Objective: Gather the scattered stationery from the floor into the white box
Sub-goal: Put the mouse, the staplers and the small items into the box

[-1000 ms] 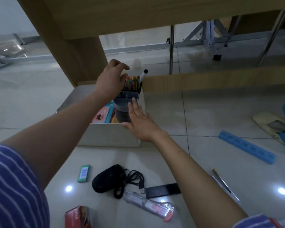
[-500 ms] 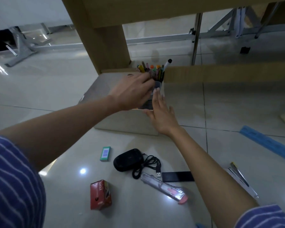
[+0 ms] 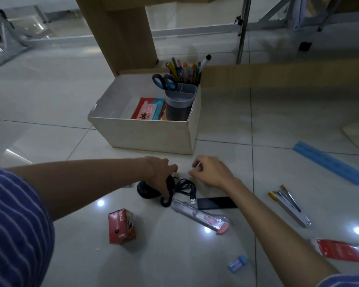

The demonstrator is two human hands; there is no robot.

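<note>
Item: black mouse (image 3: 147, 190) on the floor (image 3: 50, 112), gripped by left hand (image 3: 159, 172); loose cable (image 3: 184, 186) beside it. Right hand (image 3: 211, 171) loosely curled, nothing held. White box (image 3: 149, 135) near. Risk: the trailing cable may be snagged on the clear cutter (image 3: 199, 216).

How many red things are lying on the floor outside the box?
2. A small red box stands near the person's left arm, and a flat red packet lies at the right edge by the right arm. More could be hidden under the arms.
</note>
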